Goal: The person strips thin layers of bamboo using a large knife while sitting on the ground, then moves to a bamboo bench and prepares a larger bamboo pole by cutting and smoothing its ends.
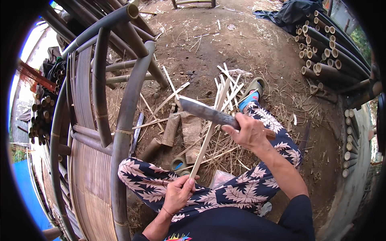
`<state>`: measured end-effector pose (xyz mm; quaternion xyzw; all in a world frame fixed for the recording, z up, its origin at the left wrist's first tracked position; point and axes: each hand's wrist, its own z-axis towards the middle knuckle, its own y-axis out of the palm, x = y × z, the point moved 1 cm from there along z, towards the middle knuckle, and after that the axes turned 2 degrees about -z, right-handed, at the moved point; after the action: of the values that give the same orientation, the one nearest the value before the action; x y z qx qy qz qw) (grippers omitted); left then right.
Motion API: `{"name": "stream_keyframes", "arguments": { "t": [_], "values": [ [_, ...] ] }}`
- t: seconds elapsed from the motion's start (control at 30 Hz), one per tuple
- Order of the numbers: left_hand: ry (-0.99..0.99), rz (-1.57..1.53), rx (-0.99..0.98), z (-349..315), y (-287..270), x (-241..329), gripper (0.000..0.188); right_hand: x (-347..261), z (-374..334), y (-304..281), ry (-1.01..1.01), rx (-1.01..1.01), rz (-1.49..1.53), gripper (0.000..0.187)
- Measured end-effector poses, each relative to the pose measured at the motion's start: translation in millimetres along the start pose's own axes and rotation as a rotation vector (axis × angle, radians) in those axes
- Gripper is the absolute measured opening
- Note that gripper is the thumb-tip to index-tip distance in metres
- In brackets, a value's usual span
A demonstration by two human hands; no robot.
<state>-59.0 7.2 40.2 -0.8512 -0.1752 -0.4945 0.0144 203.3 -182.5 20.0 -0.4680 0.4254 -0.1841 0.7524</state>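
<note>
Right hand (251,130) closed firmly round a knife (201,110), no gap in the fist, brown handle end showing past it; left hand (177,195) shut too, thumb pressed on the near end of a pale strip (204,150). Strip sits out in front of the lap, slanting up and away from the left hand, far end over the other strips (171,99) on the ground. Blade lies across the strip, tip off to the left; can't tell if the edge bites or just rests on it. Step in hand looks like trimming or shaving that strip, judging by blade position plus thin scraps (229,158) between the legs. Next move likely calls for a steady left pinch, blade kept at a low angle, stroke running along the strip, clear of the left thumb and the trousers (249,186). Short bamboo piece (171,129) and flat board (192,134) lie just beyond the left knee, neither touched. Bamboo chair (122,132) stands close on the left; poles (327,72) stacked well off right.
</note>
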Motion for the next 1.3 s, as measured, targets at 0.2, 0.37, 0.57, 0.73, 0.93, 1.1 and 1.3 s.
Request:
{"name": "stream_keyframes", "arguments": {
  "t": [0.2, 0.37, 0.57, 0.73, 0.93, 1.1, 1.3],
  "values": [
    [-0.054, 0.085, -0.017, -35, -9, -8, 0.027, 66, 33, -18, 0.463, 0.016, 0.174, 0.079],
    [-0.125, -0.273, -0.105, 27, 7, 19, 0.038, -34, -26, 9, -0.026, -0.161, 0.018, 0.07],
    [-0.121, -0.176, -0.142, 18, 22, 24, 0.035, -12, -15, 21, 0.018, 0.158, 0.009, 0.069],
    [-0.134, -0.157, -0.157, -4, 8, 7, 0.035, 25, 21, -16, 0.224, 0.035, 0.039, 0.068],
    [-0.293, -0.058, -0.196, -57, -36, 1, 0.031, 118, 51, 13, 0.711, 0.257, 0.461, 0.057],
    [0.166, -0.279, -0.059, -63, -130, 113, 0.055, 111, 38, 8, 0.6, 0.149, 0.834, 0.062],
    [1.188, -0.601, 0.08, -57, -247, 290, 0.055, 38, 5, 97, 0.816, -0.222, 1.093, 0.06]
  ]
}}
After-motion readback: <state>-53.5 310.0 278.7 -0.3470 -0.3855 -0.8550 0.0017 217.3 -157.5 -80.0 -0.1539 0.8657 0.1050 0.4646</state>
